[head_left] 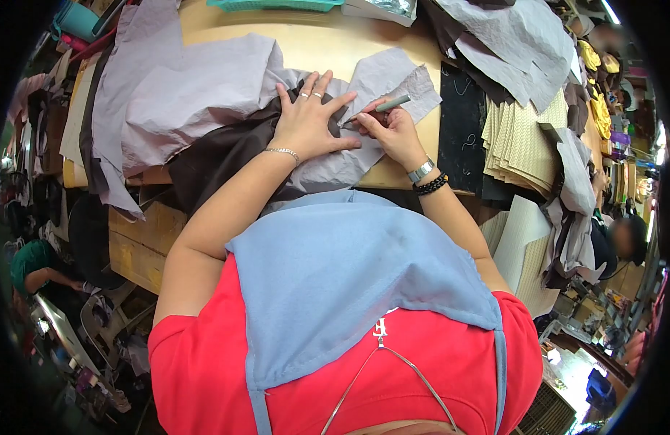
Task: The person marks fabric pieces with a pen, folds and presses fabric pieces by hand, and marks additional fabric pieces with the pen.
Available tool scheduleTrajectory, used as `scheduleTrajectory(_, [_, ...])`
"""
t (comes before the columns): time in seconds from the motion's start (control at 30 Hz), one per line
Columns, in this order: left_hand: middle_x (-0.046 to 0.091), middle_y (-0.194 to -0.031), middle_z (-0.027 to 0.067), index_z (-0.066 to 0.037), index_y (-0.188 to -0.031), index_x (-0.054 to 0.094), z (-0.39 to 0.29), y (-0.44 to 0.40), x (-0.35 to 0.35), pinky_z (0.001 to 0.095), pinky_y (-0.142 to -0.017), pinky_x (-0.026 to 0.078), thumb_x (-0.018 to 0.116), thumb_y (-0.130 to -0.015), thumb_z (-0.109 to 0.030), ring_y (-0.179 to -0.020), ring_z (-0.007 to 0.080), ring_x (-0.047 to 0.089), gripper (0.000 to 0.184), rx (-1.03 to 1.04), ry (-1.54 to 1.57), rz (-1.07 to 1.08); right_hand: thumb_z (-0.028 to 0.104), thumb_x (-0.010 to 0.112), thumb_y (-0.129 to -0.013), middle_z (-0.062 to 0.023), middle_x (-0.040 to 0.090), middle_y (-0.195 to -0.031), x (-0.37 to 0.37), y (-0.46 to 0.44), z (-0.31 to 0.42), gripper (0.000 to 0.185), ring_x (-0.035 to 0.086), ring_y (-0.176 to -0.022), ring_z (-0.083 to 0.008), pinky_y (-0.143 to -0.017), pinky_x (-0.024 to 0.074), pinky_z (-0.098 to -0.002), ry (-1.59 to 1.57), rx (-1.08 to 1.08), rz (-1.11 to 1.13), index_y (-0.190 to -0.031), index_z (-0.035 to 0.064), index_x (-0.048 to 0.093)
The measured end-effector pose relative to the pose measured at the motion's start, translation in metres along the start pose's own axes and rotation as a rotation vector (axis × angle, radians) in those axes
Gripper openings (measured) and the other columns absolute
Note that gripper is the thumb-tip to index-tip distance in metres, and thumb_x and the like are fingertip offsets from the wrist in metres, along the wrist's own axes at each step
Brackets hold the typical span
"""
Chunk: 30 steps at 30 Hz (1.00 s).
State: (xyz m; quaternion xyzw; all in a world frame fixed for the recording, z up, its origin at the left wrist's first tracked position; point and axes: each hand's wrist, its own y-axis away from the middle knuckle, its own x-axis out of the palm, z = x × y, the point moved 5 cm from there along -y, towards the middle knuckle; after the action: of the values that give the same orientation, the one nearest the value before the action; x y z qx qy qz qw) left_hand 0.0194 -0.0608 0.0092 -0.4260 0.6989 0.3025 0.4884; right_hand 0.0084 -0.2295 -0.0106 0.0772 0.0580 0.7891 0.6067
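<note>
A slim grey-green pen [393, 103] leans at a slant, its lower end at the cloth. The pale grey cloth [204, 90] lies rumpled across the bench [306, 32], creased and folded, its left part hanging over the near edge. A dark brown cloth [222, 154] lies bunched against it, partly overlapped.

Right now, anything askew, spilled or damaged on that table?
No spill or clear damage visible. Slightly askew: the cream sheets on the right are fanned unevenly rather than squared up, and a grey strip on the far left hangs past the table's near edge.
</note>
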Motion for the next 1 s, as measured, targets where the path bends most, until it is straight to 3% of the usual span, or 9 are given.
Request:
scheduleTrajectory(0.43, [0.024,-0.159,0.0149,-0.035,-0.142,0.049,0.000,0.000,-0.001,0.0762,-0.109,0.009,0.070,-0.063,-0.074,-0.149,0.0310,0.018,0.090,0.000,0.000,0.013,0.020,0.066,-0.096,-0.0062,0.071,-0.101,-0.009,-0.004,0.005,0.016,0.067,-0.088,-0.0109,-0.077,0.0527,-0.0235,-0.129,0.179,0.210,-0.104,0.0083,0.057])
scheduleTrajectory(0.53, [0.024,-0.159,0.0144,-0.035,-0.143,0.049,-0.001,0.000,-0.001,0.0759,-0.109,0.009,0.070,-0.063,-0.075,-0.149,0.0304,0.018,0.091,-0.007,-0.004,0.010,0.021,0.065,-0.097,-0.0035,0.069,-0.097,-0.015,0.003,0.006,0.016,0.066,-0.087,-0.0109,-0.077,0.0536,-0.0249,-0.360,0.238,0.238,-0.104,0.0090,0.057])
scheduleTrajectory(0.63, [0.025,-0.160,0.0139,-0.035,-0.143,0.049,-0.001,0.000,0.000,0.0760,-0.109,0.009,0.070,-0.064,-0.075,-0.149,0.0298,0.018,0.092,-0.005,-0.007,0.004,0.016,0.063,-0.098,-0.0065,0.067,-0.102,-0.021,0.009,0.000,0.015,0.066,-0.088,-0.0116,-0.079,0.0560,-0.0264,-0.499,0.127,0.155,-0.107,0.0081,0.053])
scheduleTrajectory(0.77, [0.025,-0.160,0.0134,-0.034,-0.144,0.048,0.000,0.000,0.000,0.0761,-0.109,0.009,0.070,-0.063,-0.076,-0.149,0.0297,0.019,0.093,-0.006,-0.014,0.001,0.006,0.067,-0.093,-0.0052,0.065,-0.096,-0.025,0.019,0.010,0.014,0.065,-0.086,-0.0108,-0.076,0.0541,-0.0246,0.015,-0.203,-0.200,-0.104,0.0040,0.058])
scheduleTrajectory(0.9, [0.024,-0.160,0.0138,-0.034,-0.144,0.047,-0.001,0.000,0.001,0.0762,-0.109,0.010,0.069,-0.063,-0.076,-0.149,0.0300,0.019,0.093,-0.004,-0.022,0.004,0.004,0.067,-0.092,-0.0039,0.066,-0.094,-0.010,0.022,0.030,0.007,0.065,-0.084,-0.0107,-0.071,0.0553,-0.0260,0.268,-0.377,-0.185,-0.098,0.0027,0.063])
scheduleTrajectory(1.0, [0.024,-0.160,0.0144,-0.034,-0.144,0.047,-0.001,0.000,0.000,0.0760,-0.109,0.009,0.070,-0.063,-0.076,-0.149,0.0302,0.019,0.094,-0.004,-0.014,0.005,0.003,0.067,-0.092,-0.0048,0.067,-0.095,-0.008,0.019,0.034,0.009,0.065,-0.085,-0.0109,-0.071,0.0554,-0.0260,0.335,-0.357,-0.170,-0.099,0.0021,0.063])
